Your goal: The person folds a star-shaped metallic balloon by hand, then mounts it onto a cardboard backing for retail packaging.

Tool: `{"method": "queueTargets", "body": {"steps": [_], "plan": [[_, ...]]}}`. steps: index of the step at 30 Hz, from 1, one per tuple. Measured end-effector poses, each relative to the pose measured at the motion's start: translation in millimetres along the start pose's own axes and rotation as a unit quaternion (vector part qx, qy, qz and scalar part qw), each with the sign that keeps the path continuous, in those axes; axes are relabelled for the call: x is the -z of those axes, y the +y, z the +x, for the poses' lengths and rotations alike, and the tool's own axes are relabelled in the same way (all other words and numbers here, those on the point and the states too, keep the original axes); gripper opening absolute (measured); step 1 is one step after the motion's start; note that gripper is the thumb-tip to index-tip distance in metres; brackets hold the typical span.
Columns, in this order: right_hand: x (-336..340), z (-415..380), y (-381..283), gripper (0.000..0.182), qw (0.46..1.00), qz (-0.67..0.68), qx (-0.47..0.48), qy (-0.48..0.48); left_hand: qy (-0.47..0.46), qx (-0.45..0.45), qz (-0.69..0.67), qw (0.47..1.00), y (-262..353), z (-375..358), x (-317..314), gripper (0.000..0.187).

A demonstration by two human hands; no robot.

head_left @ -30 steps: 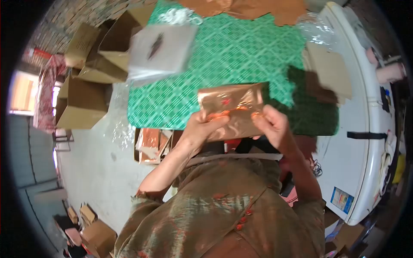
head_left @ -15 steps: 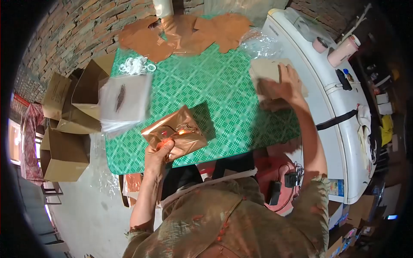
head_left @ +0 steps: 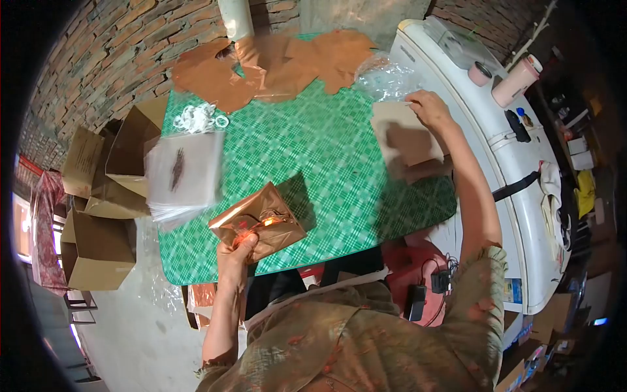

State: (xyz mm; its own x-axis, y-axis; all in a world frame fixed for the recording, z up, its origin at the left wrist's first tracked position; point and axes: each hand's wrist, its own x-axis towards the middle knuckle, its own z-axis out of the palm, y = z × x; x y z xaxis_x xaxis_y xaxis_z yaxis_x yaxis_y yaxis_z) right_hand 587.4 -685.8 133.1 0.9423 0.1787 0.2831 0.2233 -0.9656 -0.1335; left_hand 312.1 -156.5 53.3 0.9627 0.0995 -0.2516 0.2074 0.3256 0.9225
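My left hand (head_left: 236,256) is closed on the near edge of a shiny copper-coloured foil packet (head_left: 271,236), thumb on top, above the table's front edge. At the right side of the table, my right hand (head_left: 430,110) bends its fingers over the far right corner of a beige cardboard sheet (head_left: 395,117) on a small pile. Its fingertips pinch at that edge, partly hidden. A stack of clear plastic sleeves (head_left: 196,170) lies on the left, with a heap of white rings (head_left: 199,119) just behind it.
The green checked tablecloth (head_left: 307,157) covers the table. Copper-brown sheets (head_left: 307,62) spread along its back, beside crumpled clear plastic (head_left: 388,75). Open cardboard boxes (head_left: 104,245) stand at the left. A white appliance (head_left: 457,85) borders the right, carrying a pink bottle (head_left: 519,80).
My right hand has moved from over the middle of the cardboard pile to its far right corner, fingers now bent. My left hand still holds the foil packet. The view has shifted slightly.
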Motion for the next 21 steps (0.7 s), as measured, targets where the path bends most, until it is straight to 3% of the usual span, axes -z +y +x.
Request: {"method": "queueTargets", "body": {"steps": [7, 16, 21], "plan": [[15, 12, -7, 0.019, 0.998, 0.001, 0.015, -0.065, 0.016, 0.001, 0.007, 1.000, 1, -1, -2, 0.019], [-6, -2, 2, 0.016, 0.976, -0.078, 0.170, 0.108, 0.007, 0.007, 0.003, 1.000, 0, -1, 1, 0.020], [2, -11, 0, 0.021, 0.950, -0.090, 0.200, 0.222, 0.004, 0.001, 0.006, 1.000, 2, -2, -1, 0.019]]}}
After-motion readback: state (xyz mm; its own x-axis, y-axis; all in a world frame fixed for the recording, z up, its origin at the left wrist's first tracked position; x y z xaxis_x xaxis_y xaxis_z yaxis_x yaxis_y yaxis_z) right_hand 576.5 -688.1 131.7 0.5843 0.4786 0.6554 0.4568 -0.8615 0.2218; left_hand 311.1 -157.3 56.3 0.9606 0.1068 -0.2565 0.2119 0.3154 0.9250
